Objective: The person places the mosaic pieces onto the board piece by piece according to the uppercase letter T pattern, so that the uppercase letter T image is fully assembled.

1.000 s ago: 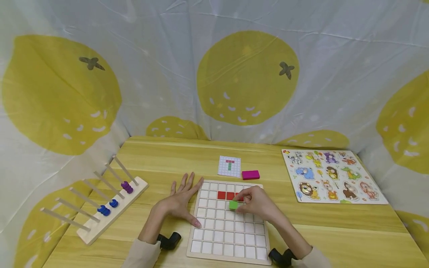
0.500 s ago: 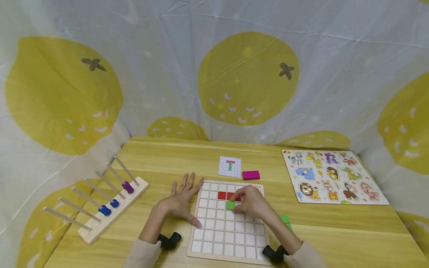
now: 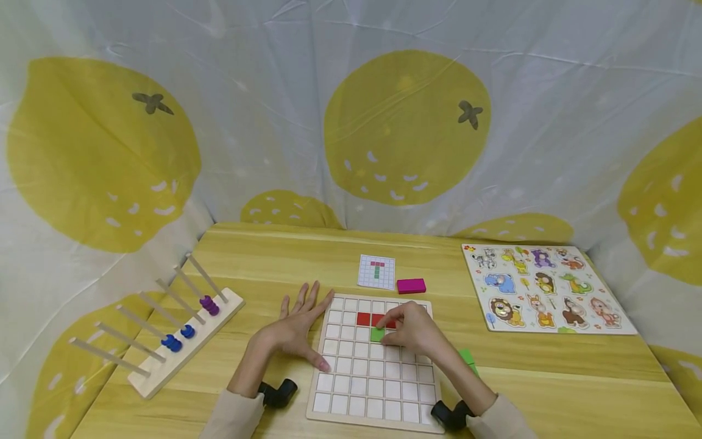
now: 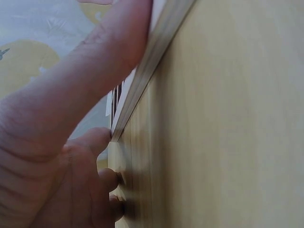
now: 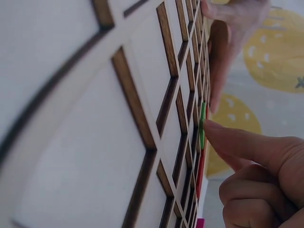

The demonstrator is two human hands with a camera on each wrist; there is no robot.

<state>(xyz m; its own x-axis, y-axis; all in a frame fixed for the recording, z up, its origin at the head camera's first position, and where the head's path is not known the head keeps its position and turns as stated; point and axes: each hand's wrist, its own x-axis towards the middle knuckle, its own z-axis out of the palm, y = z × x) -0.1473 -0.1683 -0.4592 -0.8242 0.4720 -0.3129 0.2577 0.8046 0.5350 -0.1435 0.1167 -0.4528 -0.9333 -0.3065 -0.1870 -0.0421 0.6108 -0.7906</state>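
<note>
A wooden grid board (image 3: 345, 417) lies on the table with several red tiles (image 3: 363, 319) in a row. Below the middle red one, a green tile (image 3: 376, 335) sits in its cell, level or nearly so. My right hand (image 3: 414, 329) has its thumb and index finger at that tile's right side, pinching it; the right wrist view shows the thumb tip (image 5: 212, 124) against the green tile (image 5: 203, 118), other fingers curled. With fingers spread, my left hand (image 3: 290, 332) rests at the board's left edge, thumb on the board (image 4: 154, 52).
Behind the board are a pattern card (image 3: 376, 272) and a magenta block (image 3: 411, 286). Green pieces (image 3: 469, 361) lie to the right, partly behind my right forearm. A peg stand (image 3: 189, 350) with beads is at left; an animal puzzle (image 3: 543, 289) is at the back right.
My right hand has moved slightly left and lowered the green tile into the cell under the middle red one. Green pieces now show beside my forearm. My left hand stays put.
</note>
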